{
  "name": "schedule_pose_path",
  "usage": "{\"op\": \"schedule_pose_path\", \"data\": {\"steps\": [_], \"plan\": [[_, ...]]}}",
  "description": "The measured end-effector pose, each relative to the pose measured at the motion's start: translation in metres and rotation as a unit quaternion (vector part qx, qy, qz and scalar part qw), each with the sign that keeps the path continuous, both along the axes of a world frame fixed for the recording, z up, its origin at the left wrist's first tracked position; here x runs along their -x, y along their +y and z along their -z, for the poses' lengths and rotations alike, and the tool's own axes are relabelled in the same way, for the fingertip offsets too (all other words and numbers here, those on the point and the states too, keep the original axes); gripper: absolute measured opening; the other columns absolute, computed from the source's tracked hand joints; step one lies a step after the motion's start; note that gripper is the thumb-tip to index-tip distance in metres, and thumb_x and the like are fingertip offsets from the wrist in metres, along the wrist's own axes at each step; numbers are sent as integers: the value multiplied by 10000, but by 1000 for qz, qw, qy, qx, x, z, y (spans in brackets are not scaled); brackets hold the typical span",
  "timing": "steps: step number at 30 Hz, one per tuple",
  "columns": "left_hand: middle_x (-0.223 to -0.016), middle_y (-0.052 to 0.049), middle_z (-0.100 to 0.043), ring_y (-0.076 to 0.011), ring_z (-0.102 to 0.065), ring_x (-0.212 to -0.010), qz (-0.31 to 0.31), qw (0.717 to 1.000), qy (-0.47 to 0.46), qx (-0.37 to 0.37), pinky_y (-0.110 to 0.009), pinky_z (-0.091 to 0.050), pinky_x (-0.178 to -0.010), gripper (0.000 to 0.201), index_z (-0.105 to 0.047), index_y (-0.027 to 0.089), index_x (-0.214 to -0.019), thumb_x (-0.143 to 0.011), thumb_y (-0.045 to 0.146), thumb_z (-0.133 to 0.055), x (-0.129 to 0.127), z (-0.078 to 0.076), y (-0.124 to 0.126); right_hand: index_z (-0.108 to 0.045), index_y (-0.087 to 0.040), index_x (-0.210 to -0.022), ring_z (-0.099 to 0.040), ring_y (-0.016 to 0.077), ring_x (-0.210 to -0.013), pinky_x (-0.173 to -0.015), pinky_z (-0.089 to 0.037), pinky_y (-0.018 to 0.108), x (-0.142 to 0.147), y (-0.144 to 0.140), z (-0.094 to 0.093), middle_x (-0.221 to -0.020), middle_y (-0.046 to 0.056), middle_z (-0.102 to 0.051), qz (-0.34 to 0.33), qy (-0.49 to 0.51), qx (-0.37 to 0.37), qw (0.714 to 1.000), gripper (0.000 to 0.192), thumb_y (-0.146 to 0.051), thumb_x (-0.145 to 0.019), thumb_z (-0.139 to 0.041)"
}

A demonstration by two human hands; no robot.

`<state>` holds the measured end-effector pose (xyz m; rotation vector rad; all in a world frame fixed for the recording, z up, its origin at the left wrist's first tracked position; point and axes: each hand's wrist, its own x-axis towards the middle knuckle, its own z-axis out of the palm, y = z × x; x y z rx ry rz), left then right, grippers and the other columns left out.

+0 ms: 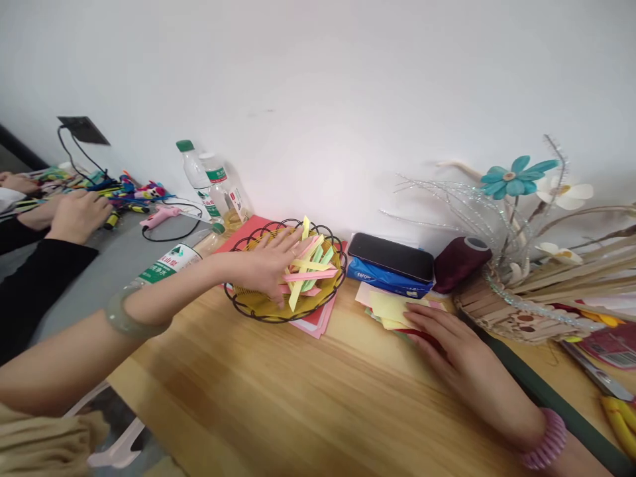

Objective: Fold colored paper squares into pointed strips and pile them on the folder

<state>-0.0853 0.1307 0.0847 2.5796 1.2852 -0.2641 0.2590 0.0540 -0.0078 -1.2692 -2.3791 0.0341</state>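
Observation:
My left hand (268, 265) reaches into a black wire basket (258, 313) and rests, fingers spread, on several folded paper strips (311, 268) in pink, yellow and green. Whether it grips one I cannot tell. My right hand (447, 341) lies flat on the wooden table (278, 397), fingertips touching a small stack of yellow and pink paper sheets (390, 306). A green bangle is on my left wrist, a pink coil band on my right.
A black phone (391, 256) lies on a blue tissue pack (382, 279); a maroon thread spool (460, 262) and a stick vase with paper flowers (517, 291) stand right. Water bottles (203, 179), a pink glue gun (159, 215) and another person's hands (74, 212) are left.

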Motion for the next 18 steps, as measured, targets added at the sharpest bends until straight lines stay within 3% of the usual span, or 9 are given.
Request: {"op": "schedule_pose_path", "data": {"steps": [3,6,9,12,18], "plan": [[-1485,-140,105,-359,79,-1347,44,999,9,9,-520,-80,-1055,1115,77,219,-1414,-608,355,-682,-8,9,14,-563,-204,-1133,-519,241,-1110,-918,-445,453,-2,-2,1,-1176,97,-584,-1,-2,-2,1000,323,-361,-881,-437],[-1434,-142,-207,-353,-186,-1309,74,997,-19,-12,-435,-211,-1040,935,-241,190,-1369,-566,303,-706,-10,12,25,-565,-203,-1127,-524,246,-1103,-913,-446,466,-4,-3,1,-1164,99,-590,-1,-3,-5,1000,325,-370,-882,-434],[-1203,-88,-454,-273,-413,-1139,94,994,-54,-30,-322,-345,-939,570,-487,185,-1162,-635,302,-669,-12,8,25,-569,-196,-1123,-525,243,-1100,-913,-448,462,-5,-3,2,-1161,100,-592,-3,-4,-6,1000,324,-368,-881,-437],[-1047,-62,-507,-231,-470,-1033,88,992,-80,-44,-283,-379,-866,354,-538,173,-1028,-763,406,-567,-16,3,20,-586,-202,-1102,-533,235,-1090,-912,-455,442,-4,-2,1,-1152,90,-600,-11,-6,-4,1000,311,-365,-877,-446],[-924,-57,-525,-210,-522,-887,49,988,-125,-78,-289,-409,-787,390,-540,152,-963,-817,509,-486,-14,-17,21,-612,-215,-1069,-562,236,-1056,-893,-471,436,-3,-3,-3,-1122,82,-622,-9,0,-12,1000,310,-384,-876,-438]]}}
